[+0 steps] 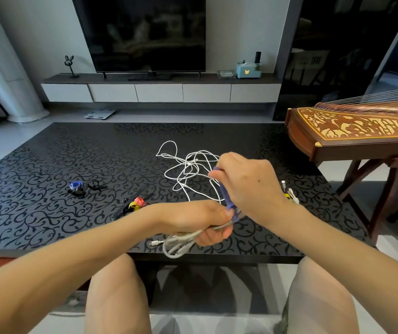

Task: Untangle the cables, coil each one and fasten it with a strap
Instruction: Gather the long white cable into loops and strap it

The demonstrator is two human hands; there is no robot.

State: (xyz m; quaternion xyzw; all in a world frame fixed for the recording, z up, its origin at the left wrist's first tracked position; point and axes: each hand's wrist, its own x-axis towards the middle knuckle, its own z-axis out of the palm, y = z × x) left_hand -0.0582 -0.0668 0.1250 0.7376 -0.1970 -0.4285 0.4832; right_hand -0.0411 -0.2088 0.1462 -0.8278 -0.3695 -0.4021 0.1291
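**Strap drawn taut over a coiled cable, above the table's near edge**

Toward the left edge of the black patterned table (pixel 48 165) lie a rolled blue strap (pixel 76 185) and some black straps (pixel 95 185) just beside it. Nearer the middle sits a small heap of pink and yellow straps (pixel 137 203), partly hidden behind the left forearm.

The left hand (pixel 200 219) is held over the near edge with its fingers curled round a coiled white cable (pixel 178 244). The loops hang out below the fist, and one plug (pixel 155 243) pokes out to the left. Its thumb presses on the lower end of a purple strap (pixel 224 191), which rises from the coil to the right hand (pixel 246 186). That hand pinches the strap's upper end. Its fingertips are turned away, so how they lie on the strap cannot be made out.

Behind both hands, around the table's middle, lies a loose tangle of white cables (pixel 188 169), part of it covered by the right hand. By the right edge a small cable bundle (pixel 289 192) with a yellow band shows only partly past the right wrist. Beyond the far right corner stands a wooden zither (pixel 357 126), cut off by the frame.
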